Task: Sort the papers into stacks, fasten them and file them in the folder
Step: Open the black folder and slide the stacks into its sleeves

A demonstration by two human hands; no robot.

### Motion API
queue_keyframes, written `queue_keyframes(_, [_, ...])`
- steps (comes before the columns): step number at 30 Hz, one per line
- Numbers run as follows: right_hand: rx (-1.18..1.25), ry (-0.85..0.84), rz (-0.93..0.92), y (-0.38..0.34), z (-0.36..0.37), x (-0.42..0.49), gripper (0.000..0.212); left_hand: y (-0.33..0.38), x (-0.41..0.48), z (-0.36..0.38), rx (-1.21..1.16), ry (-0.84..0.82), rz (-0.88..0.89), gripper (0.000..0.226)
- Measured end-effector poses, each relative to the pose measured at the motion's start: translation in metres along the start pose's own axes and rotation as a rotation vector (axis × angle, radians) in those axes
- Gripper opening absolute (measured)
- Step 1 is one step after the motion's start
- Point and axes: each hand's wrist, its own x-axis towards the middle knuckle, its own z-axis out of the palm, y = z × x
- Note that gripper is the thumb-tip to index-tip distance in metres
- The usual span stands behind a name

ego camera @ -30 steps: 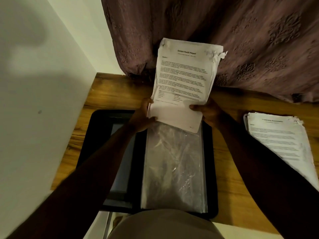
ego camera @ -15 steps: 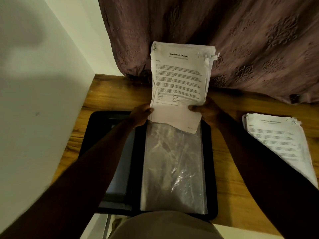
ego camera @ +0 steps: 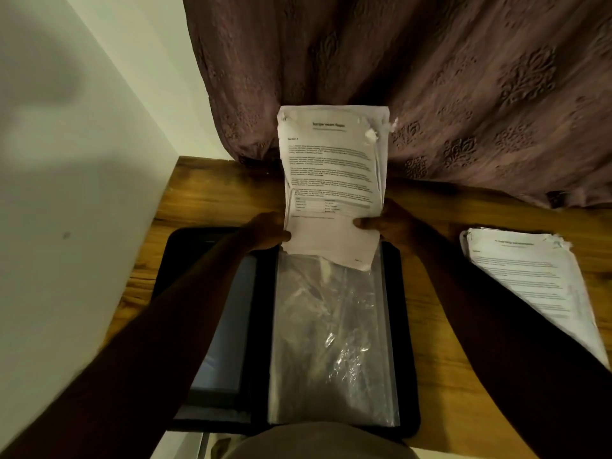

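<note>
A stack of printed papers stands nearly upright above the far end of an open black folder. My left hand grips its lower left edge and my right hand pinches its lower right edge. The stack's bottom edge sits at the mouth of a clear plastic sleeve lying on the folder's right half. The top right corner of the stack is torn and crumpled. A second stack of papers lies flat on the table to the right.
The wooden table meets a white wall on the left. A brown patterned curtain hangs along the table's far edge. The folder's left half holds a dark pocket.
The held stack has shifted a little left and lower, its bottom edge now at the sleeve's opening. Both hands keep their grip.
</note>
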Motion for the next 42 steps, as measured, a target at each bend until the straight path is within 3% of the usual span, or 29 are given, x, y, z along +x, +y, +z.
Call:
queue_keyframes(6, [-0.072,-0.007,0.005,-0.007,-0.003,0.001,0.064,-0.012,-0.003,0.003,-0.139,0.096,0.088,0.072])
queue_keyframes(10, [-0.049,0.05,0.002,-0.011,-0.001,0.004,0.058,-0.017,-0.005,-0.002,-0.212,0.035,0.089,0.073])
queue_keyframes(14, [0.066,0.038,0.08,-0.006,0.0,0.011,0.063,-0.014,-0.009,-0.002,-0.152,-0.012,0.13,0.073])
queue_keyframes(18, [0.209,-0.041,0.07,-0.001,0.003,0.015,0.053,-0.01,-0.013,-0.001,-0.096,-0.02,0.11,0.08])
queue_keyframes(23, [0.192,0.024,0.051,-0.003,0.002,0.02,0.053,-0.001,-0.015,0.0,0.021,0.002,0.081,0.088])
queue_keyframes(29, [0.162,-0.03,0.022,-0.004,0.0,0.021,0.056,0.003,-0.013,0.005,0.102,0.069,0.061,0.11])
queue_keyframes(33, [0.15,-0.029,0.01,0.002,0.003,0.021,0.062,-0.001,-0.012,0.003,0.163,0.109,0.079,0.121])
queue_keyframes(39, [0.162,-0.033,0.05,0.001,0.006,0.02,0.107,-0.001,-0.011,-0.003,0.158,0.08,0.097,0.108])
queue_keyframes(42, [0.178,-0.039,0.064,0.001,0.006,0.023,0.111,-0.008,-0.012,-0.011,0.09,0.036,0.087,0.104])
